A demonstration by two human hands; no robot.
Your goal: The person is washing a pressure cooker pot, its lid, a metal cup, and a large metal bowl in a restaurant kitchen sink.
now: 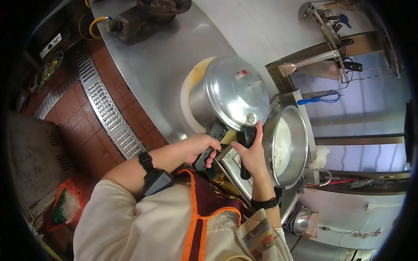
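A silver pressure cooker [201,103] stands on a round, pale board [188,93] on the steel counter. Its domed lid [237,93] has a red-tipped valve and lies over the pot's opening. My left hand [204,150] is wrapped round the black handle of the pot [201,159]. The black lid handle [247,141] is in my right hand [253,154], with one finger stretched along it toward the lid's rim. The two handles are apart, at an angle to each other.
Right of the cooker is a large steel bowl [303,143] with white contents. A burner [163,6] sits at the counter's far end. Utensils, including a blue whisk [322,98], hang at the right. A metal drain grate [106,104] crosses the red tiled floor.
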